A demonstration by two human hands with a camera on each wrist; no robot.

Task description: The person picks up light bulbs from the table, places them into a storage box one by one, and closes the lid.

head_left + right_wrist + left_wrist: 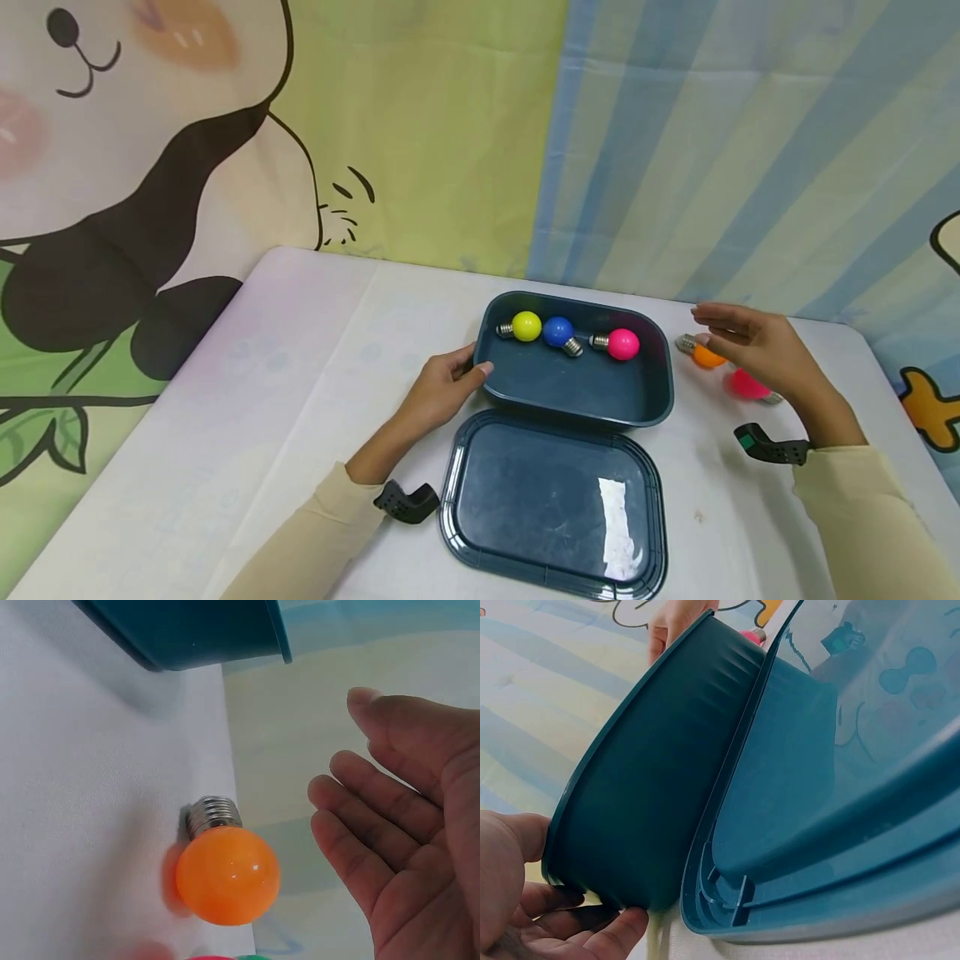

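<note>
My left hand (444,385) grips the left end of a dark blue-green plastic box (570,392), thumb over the rim and fingers against the outer wall. Inside the box lie a yellow light bulb (527,326), a blue light bulb (558,332) and a pink light bulb (622,344), all with metal screw bases. To the right of the box, my right hand (765,346) hovers with fingers extended, holding nothing. Below it on the table lies an orange light bulb (228,876), apart from the fingers. A pinkish-red light bulb (747,385) lies nearer me, partly hidden by the hand.
The box's matching lid (555,500) lies on the table in front of the box, close against its near side. A white cloth covers the table (322,400). Behind stands a printed curtain (427,125). A green edge (253,957) shows at the bottom of the right wrist view.
</note>
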